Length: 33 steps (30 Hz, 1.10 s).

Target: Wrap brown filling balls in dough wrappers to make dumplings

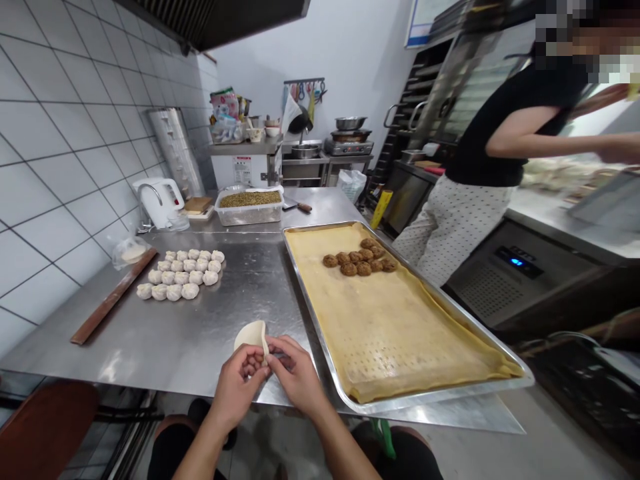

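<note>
A thin pale dough wrapper (250, 335) is held up just over the near edge of the steel table (240, 267). My left hand (241, 379) is closed round its lower left part, the thumb against the rim. On the other side, my right hand (294, 372) pinches the wrapper's right rim between thumb and fingers. The wrapper bends into a curve, and its inside is turned away from view. Several pleated white dough pieces (181, 275) lie in rows to the left. Right of my hands is a lined metal tray (380, 333) bearing several brown filling balls (364, 257).
A wooden strip (115, 295) lies at the table's left, near a plastic bag (131, 252). Behind stand a white kettle (159, 202), a tub of chopped filling (250, 205) and a wooden-handled knife (300, 207). A person in a black top (505, 140) stands at right.
</note>
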{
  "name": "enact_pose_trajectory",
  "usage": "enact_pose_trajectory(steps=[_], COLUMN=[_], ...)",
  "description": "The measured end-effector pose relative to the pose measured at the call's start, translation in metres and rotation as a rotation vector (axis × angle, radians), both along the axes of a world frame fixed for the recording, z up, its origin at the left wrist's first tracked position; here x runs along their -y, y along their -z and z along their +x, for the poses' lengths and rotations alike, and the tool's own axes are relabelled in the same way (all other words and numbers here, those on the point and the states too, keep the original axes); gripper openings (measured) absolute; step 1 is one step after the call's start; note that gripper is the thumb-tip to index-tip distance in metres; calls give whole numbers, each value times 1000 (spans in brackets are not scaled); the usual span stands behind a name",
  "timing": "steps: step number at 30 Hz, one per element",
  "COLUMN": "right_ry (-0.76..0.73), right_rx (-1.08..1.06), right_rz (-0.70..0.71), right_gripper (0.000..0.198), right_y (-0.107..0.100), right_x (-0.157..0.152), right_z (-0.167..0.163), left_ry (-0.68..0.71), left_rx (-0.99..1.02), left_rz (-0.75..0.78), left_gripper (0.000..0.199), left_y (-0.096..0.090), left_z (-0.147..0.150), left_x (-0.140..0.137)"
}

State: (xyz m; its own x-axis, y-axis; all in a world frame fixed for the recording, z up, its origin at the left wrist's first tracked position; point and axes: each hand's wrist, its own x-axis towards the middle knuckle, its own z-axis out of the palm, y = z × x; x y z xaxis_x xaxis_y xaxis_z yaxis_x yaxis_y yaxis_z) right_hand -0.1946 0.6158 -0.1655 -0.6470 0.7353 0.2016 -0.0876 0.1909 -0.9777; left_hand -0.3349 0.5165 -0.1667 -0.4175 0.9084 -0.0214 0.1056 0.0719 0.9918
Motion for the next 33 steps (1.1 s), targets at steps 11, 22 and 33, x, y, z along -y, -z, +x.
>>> enact_pose_trajectory(steps=[11,22,33], right_ry=[47,28,55], right_rx=[-10,-23,-11], right_rz=[-49,-64,-51], right_gripper=[33,35,35], right_y=[4,9,4], right_x=[-1,-1,-1], right_z=[-3,-2,-3], left_ry=[-12,51,58], left_rx=[72,130,139], left_rz=[-14,10,7], left_gripper=[35,35,39], left_y=[2,-2,-1], left_z=[2,-5,-5], left_x=[0,0,0])
